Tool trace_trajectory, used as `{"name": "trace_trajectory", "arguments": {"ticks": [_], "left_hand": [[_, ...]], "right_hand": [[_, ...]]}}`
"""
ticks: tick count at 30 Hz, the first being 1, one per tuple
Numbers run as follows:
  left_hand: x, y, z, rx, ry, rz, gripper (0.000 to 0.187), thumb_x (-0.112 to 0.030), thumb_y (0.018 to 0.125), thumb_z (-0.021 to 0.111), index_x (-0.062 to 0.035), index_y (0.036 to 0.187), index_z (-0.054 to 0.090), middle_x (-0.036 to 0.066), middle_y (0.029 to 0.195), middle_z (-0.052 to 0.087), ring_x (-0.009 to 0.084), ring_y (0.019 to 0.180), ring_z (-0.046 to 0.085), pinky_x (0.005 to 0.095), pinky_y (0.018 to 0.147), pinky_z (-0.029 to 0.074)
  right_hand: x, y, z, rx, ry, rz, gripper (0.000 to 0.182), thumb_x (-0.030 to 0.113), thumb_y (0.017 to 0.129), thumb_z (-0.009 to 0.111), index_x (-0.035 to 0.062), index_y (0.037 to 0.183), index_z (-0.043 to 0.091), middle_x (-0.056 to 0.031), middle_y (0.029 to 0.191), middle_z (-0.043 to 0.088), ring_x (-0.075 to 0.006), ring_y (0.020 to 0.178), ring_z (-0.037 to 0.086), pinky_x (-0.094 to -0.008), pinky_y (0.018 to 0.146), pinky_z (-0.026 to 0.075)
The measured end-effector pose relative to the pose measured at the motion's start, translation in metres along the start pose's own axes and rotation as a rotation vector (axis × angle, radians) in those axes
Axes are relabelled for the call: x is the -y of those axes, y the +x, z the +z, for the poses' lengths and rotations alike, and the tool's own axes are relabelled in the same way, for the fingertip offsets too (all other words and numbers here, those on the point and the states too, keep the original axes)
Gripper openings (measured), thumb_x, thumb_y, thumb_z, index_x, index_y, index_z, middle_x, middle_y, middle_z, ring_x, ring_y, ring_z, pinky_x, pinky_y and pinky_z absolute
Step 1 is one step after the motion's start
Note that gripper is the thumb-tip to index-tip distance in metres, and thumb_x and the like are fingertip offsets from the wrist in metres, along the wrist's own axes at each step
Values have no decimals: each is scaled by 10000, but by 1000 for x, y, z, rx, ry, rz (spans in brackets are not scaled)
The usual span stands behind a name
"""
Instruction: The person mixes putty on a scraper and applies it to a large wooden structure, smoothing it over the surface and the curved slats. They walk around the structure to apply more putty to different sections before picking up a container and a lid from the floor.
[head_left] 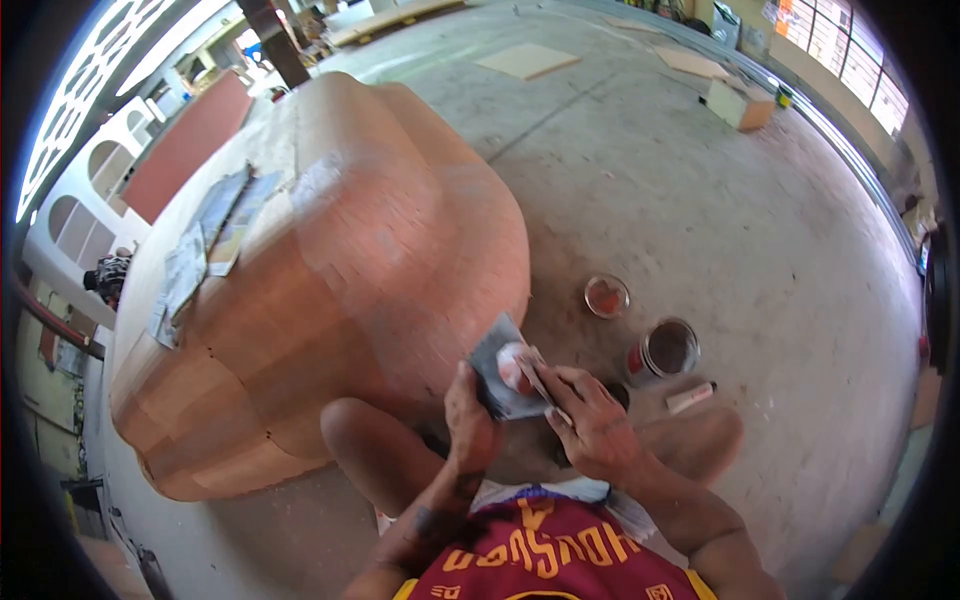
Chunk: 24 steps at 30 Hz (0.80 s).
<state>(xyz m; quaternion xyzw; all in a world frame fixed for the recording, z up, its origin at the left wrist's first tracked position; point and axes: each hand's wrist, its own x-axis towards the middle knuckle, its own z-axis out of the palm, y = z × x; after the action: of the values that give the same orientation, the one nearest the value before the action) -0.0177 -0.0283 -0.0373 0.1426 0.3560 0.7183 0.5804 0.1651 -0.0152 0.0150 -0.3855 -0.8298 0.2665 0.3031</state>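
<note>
My left hand (472, 420) is closed on the near edge of a flat grey board (492, 368), held above my lap. A lump of pinkish-white putty (514, 366) sits on the board. In my right hand (597, 425) is a thin, flat putty spreader (545, 378), its blade against the putty. Just beyond my left hand stands a large curved wooden form (300, 330), with a pinkish, patchy coating (440, 260) over its rounded end.
Right of my hands on the concrete floor are a lid-like round container (607, 297) with reddish residue, an open can (668, 350) and a small white tube (690, 397). Newspaper sheets (205, 245) lie on the form. Farther off are flat panels (527, 61) and a box (740, 104).
</note>
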Motion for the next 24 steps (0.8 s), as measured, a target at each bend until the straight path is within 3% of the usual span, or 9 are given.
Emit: {"name": "trace_trajectory", "arguments": {"ticks": [6,9,12,15,16,19,23,24], "left_hand": [[2,10,-22,-51,36,34,406,-371,1073,441,-16,1207,585,107,1154,667,217,1034,664,390,943,540],[-3,13,-14,-48,-23,32,404,-377,1071,448,-22,1205,587,103,1160,669,217,1041,663,393,945,539],[-19,13,-1,27,-35,84,425,-368,1079,439,6,1214,591,102,1176,669,201,1047,659,377,954,529],[-29,19,-3,79,6,163,431,-354,1086,428,21,1221,591,102,1190,667,189,1053,653,362,958,522],[-31,22,-3,94,26,185,428,-350,1088,426,22,1223,590,102,1193,666,188,1056,651,359,959,521],[-33,25,-2,129,94,272,414,-326,1094,413,28,1221,586,98,1181,666,175,1068,643,344,966,517],[-27,21,10,45,390,439,397,-330,1093,425,19,1138,610,62,1071,653,125,957,600,285,860,489],[-24,19,9,31,372,427,397,-334,1091,431,17,1109,615,50,1045,641,110,929,578,274,823,475]], "right_hand": [[2,-4,-5,110,78,116,449,214,1005,529,63,1428,506,-155,1264,554,-349,1127,583,-421,956,482],[-7,-11,-8,299,-56,238,401,254,996,559,96,1364,569,-157,1161,599,-355,1078,610,-431,925,501],[-31,-28,-1,222,-67,309,319,227,990,576,88,1275,614,-154,1043,630,-286,991,662,-389,875,521],[-36,-20,-35,46,277,625,259,161,982,575,63,1217,621,-100,974,652,-185,899,670,-336,812,532],[-44,-26,-31,-181,641,544,210,93,970,574,27,1166,612,-46,980,658,-97,859,629,-275,775,523],[-32,-31,-36,-210,1114,469,269,77,961,591,-5,1217,583,-19,1044,658,-76,876,618,-255,790,519],[-27,-32,-2,-95,1238,502,343,80,963,600,-4,1289,538,-26,1075,656,-67,912,617,-260,810,523],[-22,-28,7,-144,1263,540,351,62,954,577,-5,1295,530,-54,1052,667,-116,889,658,-294,791,549]]}}
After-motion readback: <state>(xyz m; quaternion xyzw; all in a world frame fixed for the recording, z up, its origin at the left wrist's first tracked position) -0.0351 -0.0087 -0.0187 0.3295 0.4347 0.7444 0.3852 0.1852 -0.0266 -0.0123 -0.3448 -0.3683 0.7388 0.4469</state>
